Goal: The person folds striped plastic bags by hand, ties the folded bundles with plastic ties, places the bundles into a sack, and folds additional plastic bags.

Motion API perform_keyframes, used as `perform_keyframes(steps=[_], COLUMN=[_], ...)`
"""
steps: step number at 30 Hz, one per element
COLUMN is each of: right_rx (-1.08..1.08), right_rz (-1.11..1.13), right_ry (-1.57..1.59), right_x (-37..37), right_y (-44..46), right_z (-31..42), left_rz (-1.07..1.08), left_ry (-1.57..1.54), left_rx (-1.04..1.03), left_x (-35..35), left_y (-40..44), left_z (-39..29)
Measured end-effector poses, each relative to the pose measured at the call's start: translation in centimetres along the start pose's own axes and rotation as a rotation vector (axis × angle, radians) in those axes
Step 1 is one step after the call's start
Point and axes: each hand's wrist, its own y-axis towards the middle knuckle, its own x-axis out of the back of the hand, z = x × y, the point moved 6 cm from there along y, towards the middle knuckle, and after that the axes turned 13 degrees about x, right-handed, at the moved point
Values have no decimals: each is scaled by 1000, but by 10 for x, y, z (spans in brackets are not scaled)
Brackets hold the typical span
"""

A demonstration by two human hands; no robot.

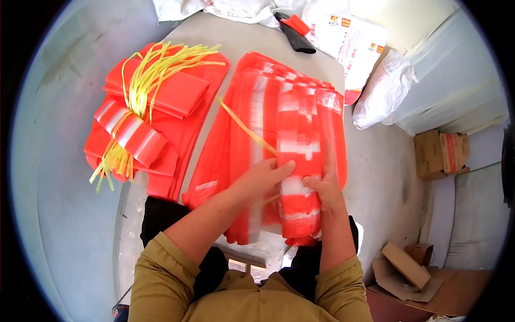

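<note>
Left hand (pixel 265 177) and right hand (pixel 328 188) wrap fingers firmly round a red-and-white bundle (pixel 301 155); white sack (pixel 366 45) lettering unreadable.

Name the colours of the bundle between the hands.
The bundle is red-orange with whitish bands across it, seen in the head view.

left hand (pixel 263 180), right hand (pixel 328 190): near, thumbs (pixel 288 167) inward | forearms (pixel 206 221): converging

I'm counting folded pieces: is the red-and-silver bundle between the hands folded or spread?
Folded: the bundle is a narrow, layered strip between the left hand and right hand; the sheets under it lie wider.
</note>
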Motion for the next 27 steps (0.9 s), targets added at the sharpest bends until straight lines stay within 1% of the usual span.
perform_keyframes(steps=[3, 6, 8, 10, 12, 13, 15, 17, 18, 20, 22, 23, 26, 27], right_rx=[-64, 158, 188, 111, -74, -65, -212, -218, -149, -82, -90, -357, -95, -110], right_rz=[144, 344, 341, 292, 198, 184, 207, 252, 289, 403, 560, 455, 443, 439], right_ry=[-110, -281, -101, -3, 16, 14, -19, -77, -116, -317, -633, -712, -924, -981], right_x=[-1, 4, 13, 27, 46, 47, 59, 64, 65, 60, 39, 39, 69, 74], right_y=[3, 10, 14, 17, 9, 4, 4, 5, 7, 13, 18, 14, 11, 11], right_z=[4, 5, -2, -20, -48, -49, -77, -83, -80, -60, 1, 17, 21, 23], left_rz=[-19, -6, 1, 31, 82, 82, 43, -21, -68, -133, -173, -287, -479, -503], left_ry=[63, 7, 31, 49, 62, 73, 79, 103, 125, 181, 249, 482, 710, 753], left_rx=[-99, -37, 28, 80, 118, 97, 123, 131, 123, 74, -8, -49, -20, -46], left_x=[-4, -4, -10, -14, -16, -13, -5, 2, 3, 7, 13, 20, 27, 26], left_y=[2, 4, 0, -2, -3, 1, 4, 3, 0, -3, -5, -3, -5, -7], left_z=[-2, -1, -1, -1, 1, 4, 6, 4, -1, -10, -20, -25, -35, -40])
